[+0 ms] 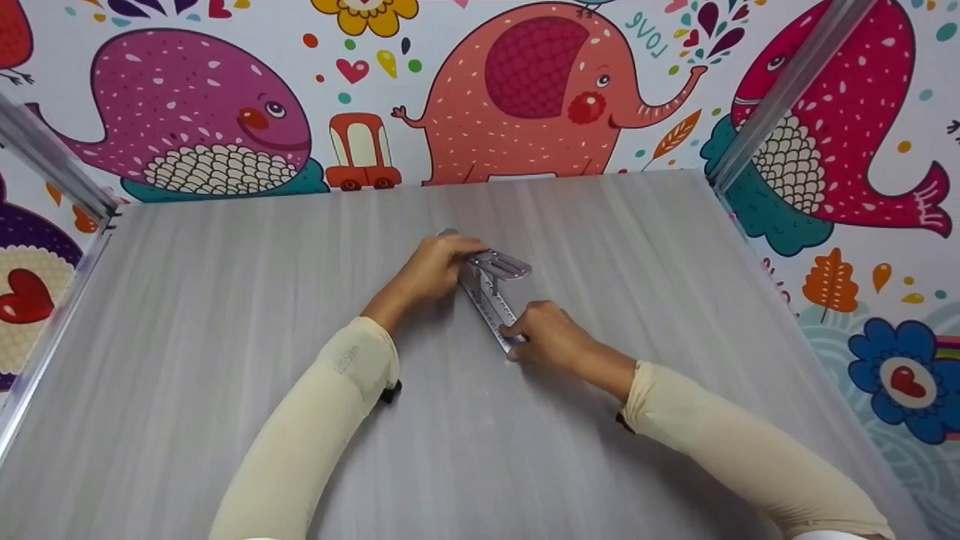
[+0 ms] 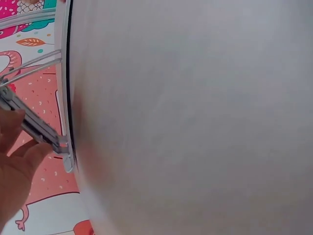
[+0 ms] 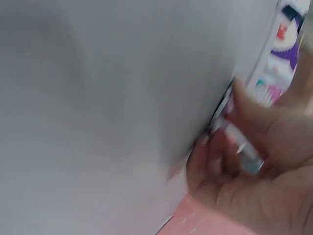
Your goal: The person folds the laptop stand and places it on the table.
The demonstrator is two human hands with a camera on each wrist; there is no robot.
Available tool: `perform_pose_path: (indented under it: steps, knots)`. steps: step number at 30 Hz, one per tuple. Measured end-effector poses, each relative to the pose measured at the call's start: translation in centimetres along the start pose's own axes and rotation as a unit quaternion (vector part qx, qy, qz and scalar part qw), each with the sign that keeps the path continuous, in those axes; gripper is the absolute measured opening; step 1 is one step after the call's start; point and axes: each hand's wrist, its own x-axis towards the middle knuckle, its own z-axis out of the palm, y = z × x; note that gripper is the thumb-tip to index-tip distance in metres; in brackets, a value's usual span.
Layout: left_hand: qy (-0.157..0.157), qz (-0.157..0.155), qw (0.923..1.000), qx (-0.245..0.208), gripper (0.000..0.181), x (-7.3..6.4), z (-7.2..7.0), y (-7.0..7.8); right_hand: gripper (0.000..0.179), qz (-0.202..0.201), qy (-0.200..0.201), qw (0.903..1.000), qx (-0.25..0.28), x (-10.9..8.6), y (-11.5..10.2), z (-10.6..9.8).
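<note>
A silvery metal device, with a long narrow base [image 1: 487, 309] marked like a ruler and a looped flat handle [image 1: 511, 265] raised above it, is at the middle of the table. My left hand [image 1: 433, 268] grips its far end, fingers over the top by the handle. In the left wrist view, the thumb and fingers of this hand [image 2: 19, 169] hold a grey metal bar [image 2: 35, 122] slanting up from the base. My right hand [image 1: 556, 336] pinches the near end of the base. The right wrist view is blurred, and the curled fingers partly hide the base there.
The device is on a grey wood-grain table [image 1: 247, 315]. Metal frame posts [image 1: 787, 94] rise at the table's back corners. Printed cartoon panels [image 1: 525, 82] with animals stand behind and along both sides.
</note>
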Motion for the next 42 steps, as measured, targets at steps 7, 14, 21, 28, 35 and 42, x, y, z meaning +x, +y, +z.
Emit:
perform_pose_path:
  steps: [7, 14, 21, 28, 35, 42]
  knots:
    - [-0.011, -0.007, 0.9992, -0.038, 0.058, 0.2, -0.2, -0.7, 0.026, 0.02, 0.027, 0.9992, 0.019, -0.2, -3.8, 1.9]
    - [-0.034, -0.005, 0.9971, -0.067, 0.051, 0.3, -0.7, -1.4, 0.009, 0.02, 0.035, 0.9992, -0.008, 0.4, -5.3, 2.9]
    - [-0.05, -0.003, 0.9953, -0.082, 0.047, 0.2, -1.2, -1.7, 0.008, 0.035, 0.036, 0.9987, 0.005, 0.4, -5.5, 3.0]
    - [-0.06, -0.017, 0.9931, -0.099, 0.049, 0.1, -1.4, -1.9, 0.01, 0.046, 0.035, 0.998, 0.027, 0.6, -5.7, 3.3]
    - [-0.031, -0.045, 0.9953, -0.08, 0.056, -0.5, -1.2, -1.4, 0.016, -0.015, 0.002, 0.9989, 0.045, 1.1, -4.4, 2.0]
    - [0.079, -0.232, 0.9527, -0.18, 0.041, -3.1, -1.0, 1.4, 0.032, 0.168, -0.061, 0.8818, 0.437, 2.8, -1.2, -0.7]
